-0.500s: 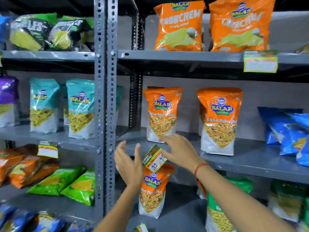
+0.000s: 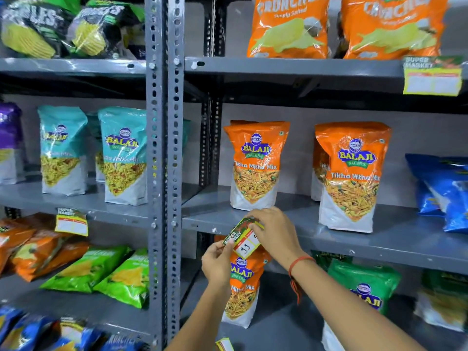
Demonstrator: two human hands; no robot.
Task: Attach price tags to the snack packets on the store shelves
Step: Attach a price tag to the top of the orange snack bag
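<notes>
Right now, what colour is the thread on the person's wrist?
Red-orange thread, clearest in the head view.

Two large orange crisp bags stood on the top right shelf, and two black-and-green crisp bags lay on the top left one. On the middle level there were at least three orange-and-white mix pouches, a further one half hidden behind; two teal-and-white pouches in front with another behind; one purple pouch; and two or so blue bags, overlapping. Below stood one more orange-and-white pouch, two green flat packets and one green upright pouch. Three yellow-edged paper price tags hung on shelf edges; a fourth was held between two hands.
</notes>
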